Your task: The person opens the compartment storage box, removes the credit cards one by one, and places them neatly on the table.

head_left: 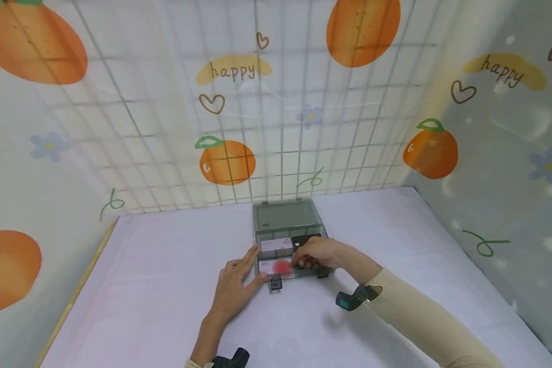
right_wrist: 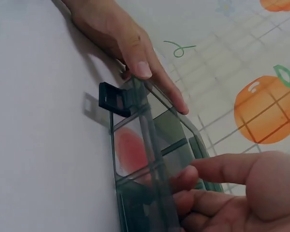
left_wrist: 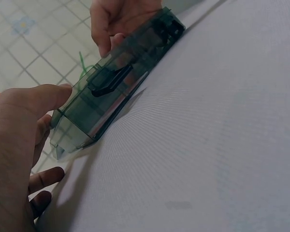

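Note:
A grey translucent storage box (head_left: 287, 214) stands on the table with its lid raised at the back. Its back compartments hold a white piece with small pink marks (head_left: 276, 245) and a black piece (head_left: 300, 239). In front lies a white piece with a red round patch (head_left: 282, 266). My left hand (head_left: 232, 289) rests on the box's left end, thumb at the front corner and extended forefinger along the side. With bent fingers, my right hand (head_left: 319, 253) reaches into the front right compartment; I cannot tell whether its fingertips pinch anything.
Two dark latches hang at the box's front, the left latch (head_left: 276, 282) folded down over the white tablecloth (head_left: 165, 291). Behind the table hangs a curtain (head_left: 165, 128) printed with oranges, over a wire grid. Another curtain panel (head_left: 501, 153) borders the right side.

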Action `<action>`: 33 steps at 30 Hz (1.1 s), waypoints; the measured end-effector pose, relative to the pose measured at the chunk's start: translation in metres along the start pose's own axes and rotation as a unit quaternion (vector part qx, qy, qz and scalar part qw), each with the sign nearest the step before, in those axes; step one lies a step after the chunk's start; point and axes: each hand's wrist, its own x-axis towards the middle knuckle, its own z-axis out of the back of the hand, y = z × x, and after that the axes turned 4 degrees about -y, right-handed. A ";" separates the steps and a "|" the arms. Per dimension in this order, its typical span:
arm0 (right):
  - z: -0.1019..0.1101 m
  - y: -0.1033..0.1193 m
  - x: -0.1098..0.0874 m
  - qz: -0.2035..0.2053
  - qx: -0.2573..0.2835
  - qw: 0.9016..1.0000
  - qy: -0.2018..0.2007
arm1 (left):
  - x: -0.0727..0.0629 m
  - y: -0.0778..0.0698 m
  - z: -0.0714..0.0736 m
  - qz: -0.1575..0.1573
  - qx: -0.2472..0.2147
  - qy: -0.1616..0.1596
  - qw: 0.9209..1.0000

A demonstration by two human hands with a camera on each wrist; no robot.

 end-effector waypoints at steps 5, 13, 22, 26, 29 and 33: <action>-0.001 0.001 -0.001 -0.018 0.031 0.999 0.021 | 0.000 0.000 -0.001 0.004 -0.002 0.000 1.000; 0.003 0.009 -0.009 -0.020 -0.023 1.000 -0.003 | 0.000 -0.003 -0.001 0.020 -0.017 0.014 1.000; 0.012 0.012 -0.016 -0.024 0.013 1.000 -0.006 | 0.001 -0.002 0.002 0.017 -0.012 0.008 1.000; 0.010 0.011 -0.016 -0.017 0.032 0.999 0.007 | 0.000 -0.001 0.002 0.017 -0.006 0.004 1.000; 0.009 0.009 -0.015 -0.010 0.038 0.999 0.009 | 0.000 -0.001 0.001 0.017 -0.008 0.006 1.000; 0.007 0.008 -0.014 -0.009 0.039 0.999 0.011 | 0.001 -0.002 0.001 0.020 -0.012 0.008 1.000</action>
